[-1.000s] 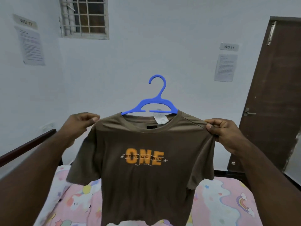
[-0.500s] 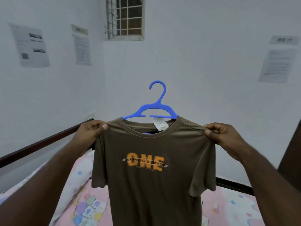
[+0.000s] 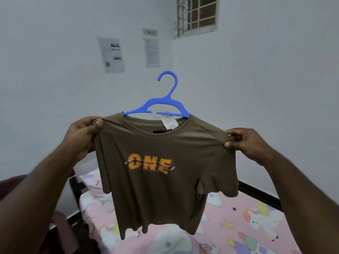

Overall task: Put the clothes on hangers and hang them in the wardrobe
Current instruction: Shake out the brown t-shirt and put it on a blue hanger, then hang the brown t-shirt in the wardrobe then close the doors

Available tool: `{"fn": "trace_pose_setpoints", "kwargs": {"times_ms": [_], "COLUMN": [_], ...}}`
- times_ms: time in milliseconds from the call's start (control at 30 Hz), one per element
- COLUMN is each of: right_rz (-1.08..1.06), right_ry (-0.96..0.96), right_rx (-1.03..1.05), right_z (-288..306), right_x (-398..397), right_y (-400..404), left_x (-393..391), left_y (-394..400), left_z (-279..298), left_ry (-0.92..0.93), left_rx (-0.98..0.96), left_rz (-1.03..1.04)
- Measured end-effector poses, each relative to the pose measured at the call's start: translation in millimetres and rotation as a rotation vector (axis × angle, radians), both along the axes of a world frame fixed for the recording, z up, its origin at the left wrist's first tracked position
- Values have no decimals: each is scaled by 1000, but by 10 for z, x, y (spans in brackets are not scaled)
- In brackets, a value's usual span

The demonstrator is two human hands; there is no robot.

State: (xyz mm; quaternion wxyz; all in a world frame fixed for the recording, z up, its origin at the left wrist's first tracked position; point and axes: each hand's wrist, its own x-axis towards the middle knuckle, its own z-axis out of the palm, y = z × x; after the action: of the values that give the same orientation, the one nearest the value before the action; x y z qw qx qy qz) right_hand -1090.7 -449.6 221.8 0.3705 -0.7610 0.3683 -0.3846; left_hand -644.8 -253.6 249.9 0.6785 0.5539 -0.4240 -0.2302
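Up in the air over the bed (image 3: 247,226), the brown T-shirt (image 3: 161,173) hangs on a blue hanger (image 3: 166,104), stretched between both grips: left hand (image 3: 82,136) pinches one shoulder, right hand (image 3: 245,142) pinches the other.

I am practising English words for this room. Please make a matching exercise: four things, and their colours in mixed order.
Things:
1. hanger
2. T-shirt
3. bed sheet
4. neck label

Colours:
A. pink with cartoon prints
B. white
C. blue
D. olive brown with orange letters

Pairs: 1-C, 2-D, 3-A, 4-B
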Motion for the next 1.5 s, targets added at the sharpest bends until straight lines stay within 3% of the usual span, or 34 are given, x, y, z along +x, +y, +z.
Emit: {"fn": "trace_pose_setpoints", "kwargs": {"times_ms": [233, 367, 533, 733, 1033, 1500], "right_rz": [-117, 185, 483, 658, 1000, 1359], "right_ry": [13, -271, -183, -313, -353, -350], "right_rx": [-194, -8, 73, 165, 319, 442], "right_z": [19, 148, 115, 105, 200, 378], "right_x": [980, 1536, 2212, 2955, 3806, 5023], "right_y": [36, 330, 801, 1650, 3074, 4675], "left_x": [386, 555, 726, 946, 1039, 628], "left_y": [1007, 1559, 2425, 3671, 5455, 7297], "left_z": [102, 154, 143, 99, 48, 108], "left_ry": [-27, -24, 12, 13, 57, 65], "left_rx": [-33, -45, -50, -21, -66, -191], "left_rz": [246, 362, 481, 574, 784, 1133]}}
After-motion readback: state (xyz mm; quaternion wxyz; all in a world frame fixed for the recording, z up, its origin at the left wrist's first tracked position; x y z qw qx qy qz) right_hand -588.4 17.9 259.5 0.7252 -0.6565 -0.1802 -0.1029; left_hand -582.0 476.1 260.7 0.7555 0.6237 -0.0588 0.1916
